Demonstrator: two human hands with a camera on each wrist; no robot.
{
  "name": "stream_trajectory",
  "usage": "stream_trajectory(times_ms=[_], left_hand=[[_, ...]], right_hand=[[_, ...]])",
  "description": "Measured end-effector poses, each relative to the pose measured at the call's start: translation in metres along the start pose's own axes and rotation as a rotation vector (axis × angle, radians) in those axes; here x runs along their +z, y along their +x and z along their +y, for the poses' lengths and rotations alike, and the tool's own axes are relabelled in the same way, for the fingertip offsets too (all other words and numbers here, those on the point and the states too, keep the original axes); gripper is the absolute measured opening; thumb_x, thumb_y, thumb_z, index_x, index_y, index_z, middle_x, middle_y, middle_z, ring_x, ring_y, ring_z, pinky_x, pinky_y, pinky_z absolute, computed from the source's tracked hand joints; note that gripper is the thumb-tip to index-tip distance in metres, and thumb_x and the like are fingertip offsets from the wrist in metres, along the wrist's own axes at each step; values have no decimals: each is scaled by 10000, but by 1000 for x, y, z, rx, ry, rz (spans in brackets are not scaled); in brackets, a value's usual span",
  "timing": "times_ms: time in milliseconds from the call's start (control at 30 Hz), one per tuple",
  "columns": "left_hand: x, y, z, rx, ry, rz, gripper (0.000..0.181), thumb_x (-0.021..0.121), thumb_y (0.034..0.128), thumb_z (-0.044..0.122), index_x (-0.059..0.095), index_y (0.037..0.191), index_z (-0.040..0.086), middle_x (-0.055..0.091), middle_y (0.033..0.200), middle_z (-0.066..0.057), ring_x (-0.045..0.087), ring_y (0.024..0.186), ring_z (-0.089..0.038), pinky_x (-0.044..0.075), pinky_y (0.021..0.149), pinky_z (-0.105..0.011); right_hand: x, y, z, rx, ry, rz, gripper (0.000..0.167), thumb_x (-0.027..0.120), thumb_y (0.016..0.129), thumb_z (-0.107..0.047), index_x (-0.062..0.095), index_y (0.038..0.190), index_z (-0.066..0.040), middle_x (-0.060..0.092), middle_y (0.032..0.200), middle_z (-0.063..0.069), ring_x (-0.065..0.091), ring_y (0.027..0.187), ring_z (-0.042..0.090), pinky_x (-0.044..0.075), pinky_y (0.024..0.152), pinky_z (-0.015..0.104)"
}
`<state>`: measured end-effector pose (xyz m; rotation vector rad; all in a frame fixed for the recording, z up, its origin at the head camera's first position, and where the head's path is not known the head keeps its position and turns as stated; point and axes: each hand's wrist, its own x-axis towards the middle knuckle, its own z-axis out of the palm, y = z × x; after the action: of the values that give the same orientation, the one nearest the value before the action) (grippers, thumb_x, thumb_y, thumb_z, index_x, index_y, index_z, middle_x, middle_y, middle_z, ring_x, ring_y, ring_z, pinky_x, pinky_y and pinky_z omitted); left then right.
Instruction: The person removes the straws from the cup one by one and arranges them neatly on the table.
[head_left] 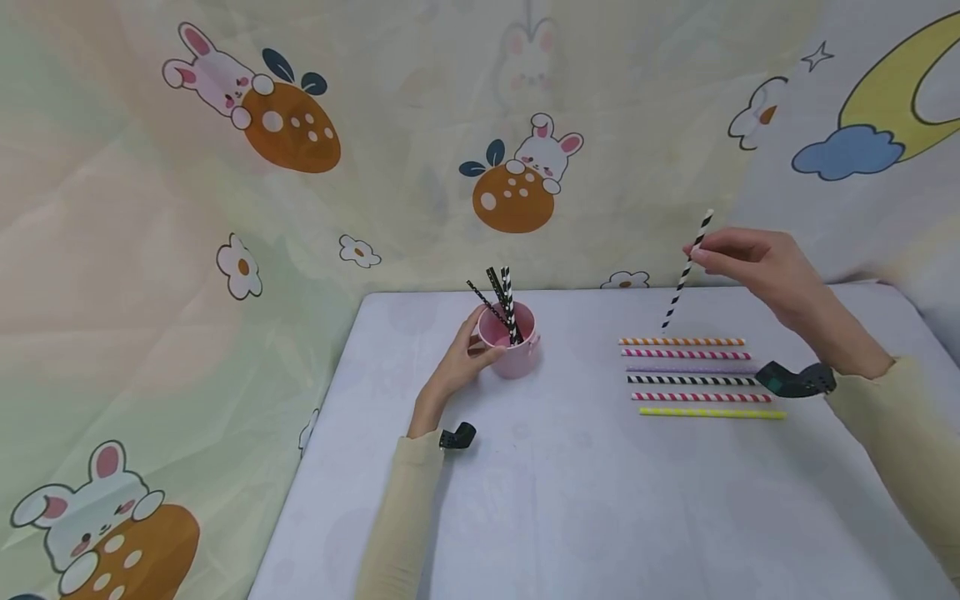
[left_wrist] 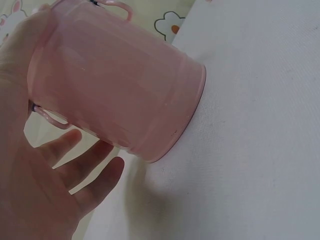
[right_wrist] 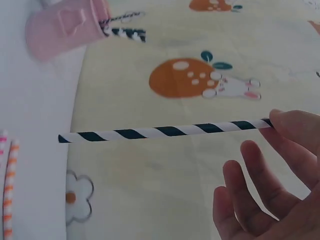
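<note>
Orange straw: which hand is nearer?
Right. In the head view, the right hand shows just above the orange straw's right end, pinching a black-and-white straw; the left hand is farther off, to its left, holding the pink cup.

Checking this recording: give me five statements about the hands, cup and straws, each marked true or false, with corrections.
1. The right grip pinches a black-and-white straw. True.
2. The pink cup is empty. False: black-patterned straws stand in it.
3. In the row, the yellow straw lies nearest the person. True.
4. The left grip holds a straw. False: it holds the pink cup.
5. The pinched straw touches the cup. False: it is in the air, apart from it.
</note>
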<state>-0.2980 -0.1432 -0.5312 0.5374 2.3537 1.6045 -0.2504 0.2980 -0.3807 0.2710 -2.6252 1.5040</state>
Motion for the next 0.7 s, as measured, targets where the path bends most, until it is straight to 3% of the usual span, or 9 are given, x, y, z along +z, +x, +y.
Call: stream_trajectory(times_ms=[100,200,267,333,433,567,700], left_hand=[[0,0,2,-15,0,-12,883,692,959,241,113,1626,262,172,1677,-93,414,1433,-387,405,1174,-454],[1,1,-3,-2,-1,6,875,699,954,267,131,1618,314,189,1671,-60,429,1425,-373,412,1170,-455],[1,1,-3,0,-3,16,862,707,948,281,157,1609,338,217,1660,-40,446,1414,-360,422,1162,-449],[1,0,-3,3,-2,24,856,715,941,297,174,1601,359,238,1648,-27,460,1405,-349,432,1154,-441],[1,0,-3,6,0,35,854,723,933,318,188,1596,374,259,1640,-23,473,1395,-344,441,1147,-434],[1,-1,-3,5,4,40,859,729,927,339,191,1594,378,269,1635,-27,475,1394,-345,441,1147,-435],[2,0,-5,4,7,39,856,728,929,332,190,1595,375,270,1634,-29,470,1399,-346,438,1151,-435]], right_hand=[[-10,-8,4,35,-154,19,369,654,982,-329,677,1248,-75,628,1065,-233,528,982,-12,408,758,50],[-18,-16,8,76,-293,23,434,643,978,-396,662,1264,-70,623,1158,-89,541,1014,60,386,713,37],[-21,-19,11,96,-363,20,470,624,984,-419,645,1284,-58,594,1276,75,546,1106,218,515,792,172],[-23,-22,15,114,-424,8,495,604,994,-425,625,1301,-38,534,1355,209,503,1164,400,577,868,409],[-25,-26,23,122,-522,-18,476,595,1008,-381,613,1296,-3,464,1395,293,419,1215,527,455,903,733],[-25,-31,36,104,-649,-58,369,637,996,-247,633,1258,12,475,1348,312,416,1210,520,442,925,728],[-25,-34,50,45,-781,-84,304,705,933,-132,673,1199,11,549,1251,310,510,1119,496,489,878,673]])
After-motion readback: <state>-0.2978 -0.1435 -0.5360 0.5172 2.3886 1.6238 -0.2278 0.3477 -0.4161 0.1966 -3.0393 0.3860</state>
